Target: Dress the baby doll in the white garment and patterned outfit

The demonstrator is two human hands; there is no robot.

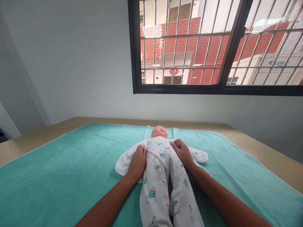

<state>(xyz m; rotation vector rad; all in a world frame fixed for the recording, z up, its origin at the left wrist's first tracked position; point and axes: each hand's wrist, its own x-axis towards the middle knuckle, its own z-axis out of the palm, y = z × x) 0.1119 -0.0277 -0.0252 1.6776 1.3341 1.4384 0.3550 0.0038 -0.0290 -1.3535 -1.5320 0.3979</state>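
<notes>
A baby doll (159, 131) lies on its back, head toward the wall. Its white top (126, 159) spreads out at both sides, with one printed sleeve (199, 155) stretched to the right. White baby pants (157, 176) with a teal and pink print cover the front of the doll, their legs running toward me. My left hand (138, 162) is closed on the left edge of the pants near the waist. On the opposite edge, my right hand (182, 153) pinches the fabric, its fingertips partly hidden. The doll's body is hidden under the clothing.
A teal cloth (78, 167) with some creases lies beneath the doll. It covers most of a light wooden table (255, 142), whose rim shows at the back and sides. Behind stand a grey-white wall (90, 69) and a barred window with a dark frame (180, 89).
</notes>
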